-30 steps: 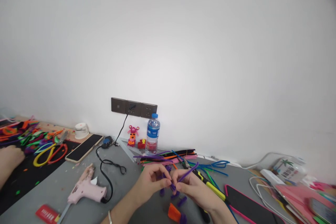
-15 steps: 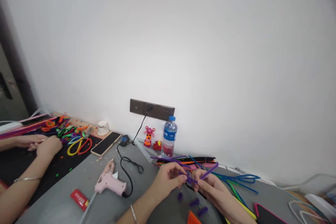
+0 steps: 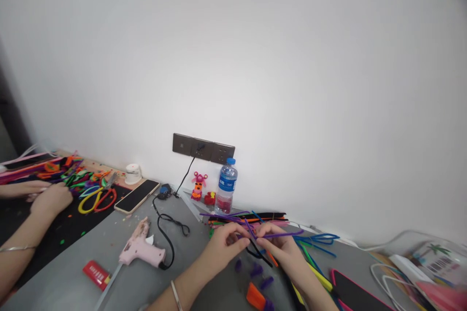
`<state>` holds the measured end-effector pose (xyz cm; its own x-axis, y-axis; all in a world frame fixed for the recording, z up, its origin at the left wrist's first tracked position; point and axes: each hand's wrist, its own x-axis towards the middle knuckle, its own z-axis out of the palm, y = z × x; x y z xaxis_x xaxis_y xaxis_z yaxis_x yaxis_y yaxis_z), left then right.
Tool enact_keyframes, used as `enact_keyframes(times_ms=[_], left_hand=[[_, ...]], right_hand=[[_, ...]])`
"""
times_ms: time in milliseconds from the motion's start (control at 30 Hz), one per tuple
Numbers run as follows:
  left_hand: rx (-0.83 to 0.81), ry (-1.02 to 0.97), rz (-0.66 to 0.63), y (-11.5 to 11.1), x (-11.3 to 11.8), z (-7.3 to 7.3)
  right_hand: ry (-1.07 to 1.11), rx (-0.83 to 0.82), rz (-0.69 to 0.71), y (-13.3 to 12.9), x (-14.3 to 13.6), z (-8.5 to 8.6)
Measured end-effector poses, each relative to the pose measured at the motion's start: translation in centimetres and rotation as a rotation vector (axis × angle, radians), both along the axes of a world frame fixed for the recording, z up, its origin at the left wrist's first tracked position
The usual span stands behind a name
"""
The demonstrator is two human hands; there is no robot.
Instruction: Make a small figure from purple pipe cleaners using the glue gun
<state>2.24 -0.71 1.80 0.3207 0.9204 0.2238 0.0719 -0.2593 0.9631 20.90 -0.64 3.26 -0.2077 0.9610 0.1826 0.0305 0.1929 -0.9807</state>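
Thin purple pipe cleaners (image 3: 280,234) cross between my two hands, one end pointing up and one reaching out to the right. My left hand (image 3: 228,248) pinches them from the left side, thumb against forefinger. From the right, my right hand (image 3: 282,248) pinches the same crossing point. A black pipe cleaner (image 3: 263,258) shows just below my fingertips. Several short purple pieces (image 3: 257,269) lie on the table under my hands, close to an orange piece (image 3: 255,296). My palms hide part of the pipe cleaners.
A pink glue gun (image 3: 142,250), red lighter (image 3: 96,274) and phone (image 3: 137,196) lie left. Behind stand a water bottle (image 3: 226,187) and small pink-orange figure (image 3: 197,185). Pipe cleaners (image 3: 321,239) and a pink-edged device (image 3: 359,291) lie right. A co-worker's hands (image 3: 51,199) work near scissors (image 3: 98,200).
The view has turned slightly right, shifting everything left. The purple pipe cleaners now cross, one end upward and one nearly level to the right. My hands have come closer together.
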Motion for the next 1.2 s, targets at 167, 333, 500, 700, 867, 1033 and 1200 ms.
enact_keyframes(times_ms=[167,333,500,700,867,1033,1200], left_hand=[[-0.096,-0.154,-0.025,0.6,0.2,-0.5],[-0.199,-0.211,-0.065,0.4,0.3,-0.2],[-0.215,-0.185,-0.186,0.0,-0.3,0.7],[-0.267,-0.064,-0.385,-0.3,-0.9,0.2],[-0.267,0.074,-0.532,-0.7,-1.2,0.4],[-0.280,0.088,-0.525,-0.5,-1.4,0.7],[-0.200,0.001,-0.248,0.1,-1.1,0.8]], right_hand=[[-0.062,0.072,0.038,-0.2,-0.9,-0.2],[-0.048,0.093,0.057,0.0,-1.0,-0.6],[0.080,0.001,0.116,-0.3,-0.7,-0.6],[0.120,-0.123,0.315,-1.1,-0.5,0.5],[0.110,-0.233,0.404,-1.6,-0.3,0.8],[0.009,-0.189,0.343,-1.6,-0.4,1.2],[0.068,-0.104,0.131,-0.6,-0.2,0.4]])
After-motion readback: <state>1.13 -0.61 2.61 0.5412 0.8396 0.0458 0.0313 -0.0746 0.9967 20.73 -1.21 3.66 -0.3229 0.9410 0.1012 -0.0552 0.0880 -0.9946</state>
